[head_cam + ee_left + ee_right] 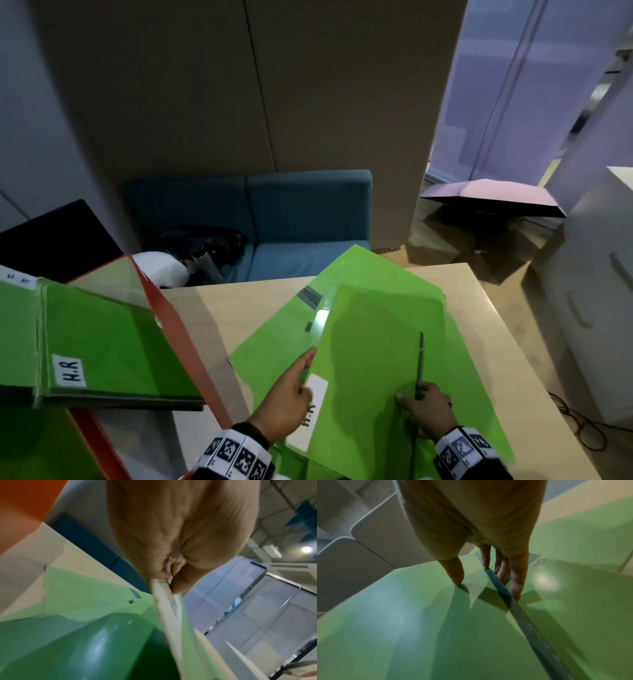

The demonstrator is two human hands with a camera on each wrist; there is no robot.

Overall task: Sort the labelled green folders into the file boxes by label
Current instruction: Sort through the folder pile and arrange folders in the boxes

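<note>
Left hand [286, 401]: low centre, wrist at 6 o'clock, index finger stretched toward 1 o'clock, thumb pinching. Right hand [426, 409]: at its 3 o'clock, knuckles up, fingers [516, 574] pointing to 12, thumb spread apart, gripping.

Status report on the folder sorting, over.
Both hands on the H.R folder: left hand pinches its labelled edge, right hand grips the near edge. Red file box at left already holds H.R folders. Path looks unobstructed.

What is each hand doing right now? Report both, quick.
Left hand: pinches the H.R-labelled green folder at its label edge.
Right hand: grips the same folder by its dark elastic strap.
</note>
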